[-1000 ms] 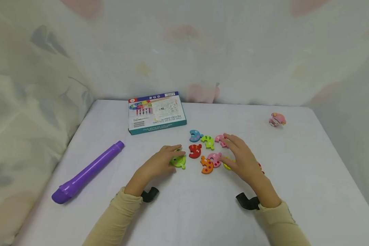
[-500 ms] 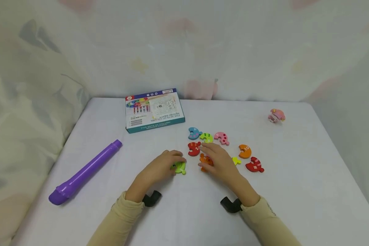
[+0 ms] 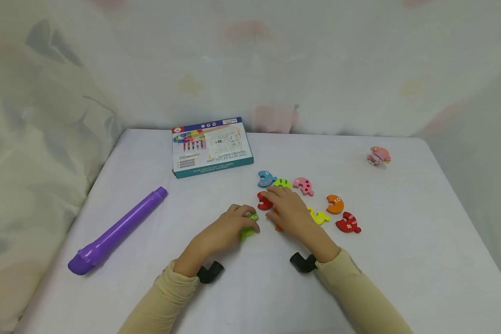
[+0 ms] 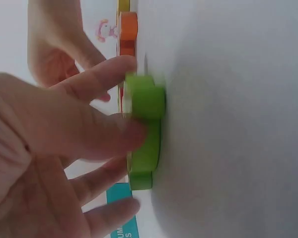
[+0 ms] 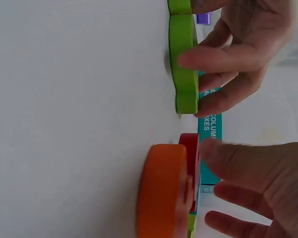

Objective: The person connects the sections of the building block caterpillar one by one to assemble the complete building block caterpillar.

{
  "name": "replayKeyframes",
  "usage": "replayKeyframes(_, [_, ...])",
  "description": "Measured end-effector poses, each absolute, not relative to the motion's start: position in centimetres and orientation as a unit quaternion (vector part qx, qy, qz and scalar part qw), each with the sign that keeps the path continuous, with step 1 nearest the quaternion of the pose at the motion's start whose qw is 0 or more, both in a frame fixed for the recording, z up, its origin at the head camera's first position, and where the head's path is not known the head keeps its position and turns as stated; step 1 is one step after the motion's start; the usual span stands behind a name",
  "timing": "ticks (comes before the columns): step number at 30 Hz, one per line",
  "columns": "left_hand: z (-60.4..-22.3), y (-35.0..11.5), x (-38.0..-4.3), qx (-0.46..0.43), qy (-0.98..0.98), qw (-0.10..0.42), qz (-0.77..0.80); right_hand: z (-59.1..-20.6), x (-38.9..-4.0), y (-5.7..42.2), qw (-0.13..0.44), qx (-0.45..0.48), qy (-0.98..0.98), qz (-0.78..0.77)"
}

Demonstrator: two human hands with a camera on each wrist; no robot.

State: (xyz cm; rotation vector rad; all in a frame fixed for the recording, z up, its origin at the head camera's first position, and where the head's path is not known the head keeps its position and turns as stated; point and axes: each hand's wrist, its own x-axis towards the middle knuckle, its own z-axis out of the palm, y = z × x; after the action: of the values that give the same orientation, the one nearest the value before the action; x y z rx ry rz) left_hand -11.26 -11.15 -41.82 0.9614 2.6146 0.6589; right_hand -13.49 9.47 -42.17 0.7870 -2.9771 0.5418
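Observation:
My left hand (image 3: 223,229) pinches a bright green, head-shaped toy piece (image 3: 247,233) between thumb and fingers. In the left wrist view the thumb lies against the thick side of that green piece (image 4: 148,139), close over the table. My right hand (image 3: 291,213) reaches over a red numbered piece (image 3: 263,202), fingers spread and lightly bent. In the right wrist view its thumb is right at the edge of the red piece (image 5: 189,148), without closing round it. An orange piece (image 3: 278,228) is mostly hidden under the right hand.
Blue (image 3: 266,179), striped green (image 3: 282,183), pink (image 3: 303,185), yellow (image 3: 319,217), orange (image 3: 335,204) and red (image 3: 348,223) numbered pieces lie around the right hand. A flat box (image 3: 213,147) stands behind, a purple toy microphone (image 3: 118,230) left, a small pink figure (image 3: 378,156) far right.
My right hand has moved left from the yellow piece to the red one, uncovering the orange and red pieces on the right. The green piece has turned in my left hand.

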Motion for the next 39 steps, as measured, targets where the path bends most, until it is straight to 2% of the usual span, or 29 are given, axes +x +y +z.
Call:
replayKeyframes(4, [-41.8,-11.2,-11.3,0.338,0.911,0.114,0.208,-41.8,-14.0,9.0,-0.013,0.243,-0.961,0.133])
replayKeyframes(13, [-41.3,-11.8,-11.8,0.268,0.934,0.125,0.202,-41.8,-14.9,8.2,-0.047,0.234,-0.966,0.098])
replayKeyframes(26, [-41.5,-12.2,-12.3,0.267,0.930,0.138,0.211,-41.5,-14.3,7.9,-0.090,0.214,-0.970,0.067])
replayKeyframes(39, [-41.8,-12.3,-12.3,0.263,0.927,0.149,0.224,-42.1,-13.2,9.2,-0.036,0.211,-0.967,0.134])
